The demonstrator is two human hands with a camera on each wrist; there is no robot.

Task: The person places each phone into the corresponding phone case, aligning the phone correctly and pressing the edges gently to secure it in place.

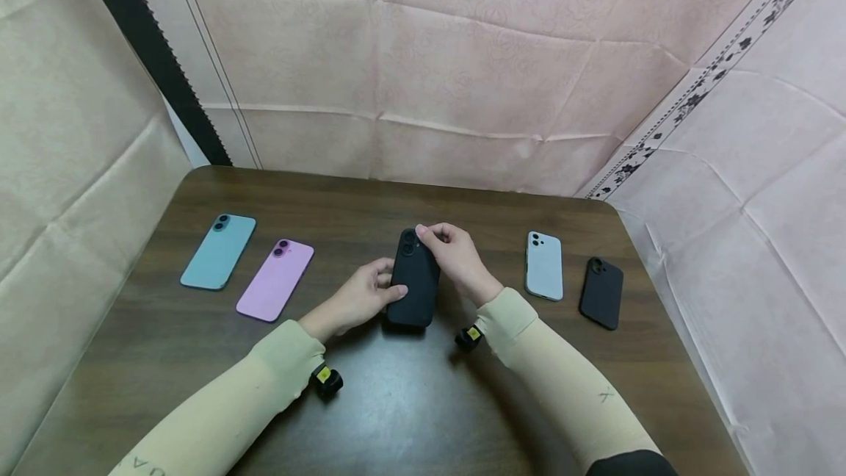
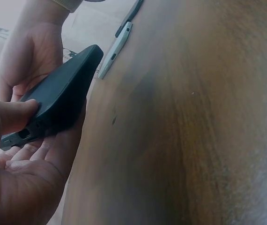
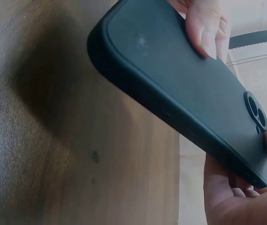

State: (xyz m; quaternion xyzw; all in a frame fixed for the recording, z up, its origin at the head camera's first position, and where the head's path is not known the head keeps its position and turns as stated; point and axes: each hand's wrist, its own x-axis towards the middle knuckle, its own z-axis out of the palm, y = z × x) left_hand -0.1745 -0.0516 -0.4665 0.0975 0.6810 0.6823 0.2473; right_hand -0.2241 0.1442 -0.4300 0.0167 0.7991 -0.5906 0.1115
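Observation:
Between my two hands, raised off the table and tilted, is a black phone case with a raised double camera ring. I cannot tell whether a phone sits inside it. My left hand grips the lower left side, its thumb on the back face and its fingers underneath. The upper end is pinched by my right hand, thumb close to the camera ring and fingers curled under the edge. In the left wrist view a port opening shows in the case's bottom end.
On the left of the wooden table lie a light blue phone and a lilac phone. To the right are a pale blue phone-shaped piece and a smaller black one. Cloth sheets hang around the table.

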